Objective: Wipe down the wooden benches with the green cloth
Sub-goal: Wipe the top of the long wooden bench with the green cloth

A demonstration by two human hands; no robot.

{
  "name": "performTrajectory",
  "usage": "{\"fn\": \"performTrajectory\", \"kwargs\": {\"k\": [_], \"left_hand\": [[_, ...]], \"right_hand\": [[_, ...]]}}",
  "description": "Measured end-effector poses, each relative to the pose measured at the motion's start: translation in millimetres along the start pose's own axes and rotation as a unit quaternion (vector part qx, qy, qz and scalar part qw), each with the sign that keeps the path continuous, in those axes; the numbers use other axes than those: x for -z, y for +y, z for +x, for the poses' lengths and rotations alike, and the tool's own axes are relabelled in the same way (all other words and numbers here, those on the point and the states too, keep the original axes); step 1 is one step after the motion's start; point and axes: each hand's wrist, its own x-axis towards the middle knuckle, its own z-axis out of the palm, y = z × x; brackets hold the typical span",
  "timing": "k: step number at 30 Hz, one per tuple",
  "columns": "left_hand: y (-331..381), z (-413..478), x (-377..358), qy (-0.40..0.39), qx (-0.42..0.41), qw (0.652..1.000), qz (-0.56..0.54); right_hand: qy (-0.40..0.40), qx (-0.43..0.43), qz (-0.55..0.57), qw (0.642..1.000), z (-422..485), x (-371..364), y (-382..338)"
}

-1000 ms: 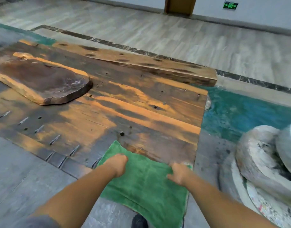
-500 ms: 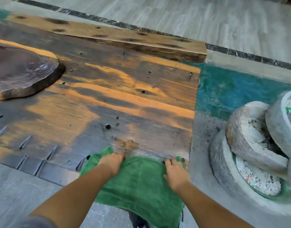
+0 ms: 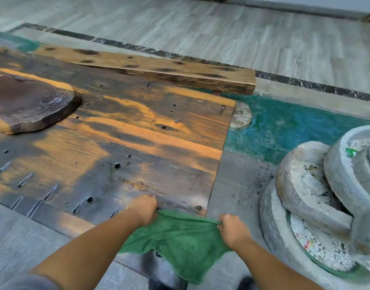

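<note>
Firmly, the green cloth (image 3: 179, 237) is clutched at one top corner by the left grip (image 3: 143, 208) and at the other by the right grip (image 3: 232, 229), fingers curled round the fabric. It is held stretched between them at the near edge of the table (image 3: 138, 143), seemingly hanging below it. Stacked stone rings (image 3: 305, 185) are seen to the right.

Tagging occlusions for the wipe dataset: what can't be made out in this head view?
- Head view: left hand and right hand, fingertips buried in the green cloth folds.
- Head view: wooden bench, near right corner behind the cloth.
- Head view: dark wood slab, cut by the left frame edge.
- Head view: stacked millstones, cut by the right edge.
</note>
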Motion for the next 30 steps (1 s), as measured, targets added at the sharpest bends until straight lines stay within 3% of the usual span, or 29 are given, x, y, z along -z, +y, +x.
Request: {"fn": "performTrajectory", "kwargs": {"k": [6,12,17,24,30], "left_hand": [[121.7,11.4,51.3,0.067,0.016,0.996,-0.054],[208.2,41.8,121.7,0.136,0.014,0.990,-0.024],[245.4,88.8,180.1,0.183,0.003,0.983,0.014],[268.0,213.9,287.6,0.207,-0.023,0.978,-0.023],[271.9,326.8,395.1,0.193,-0.062,0.979,-0.018]], "right_hand": [[0.053,0.005,0.072,0.996,-5.1,80.2,118.7],[0.121,0.007,0.039,0.992,8.7,182.9,208.8],[0.203,-0.011,0.040,0.978,48.1,259.9,239.4],[0.289,-0.057,0.069,0.953,152.3,372.6,272.0],[0.302,-0.132,0.299,0.895,261.5,452.7,285.8]]}}
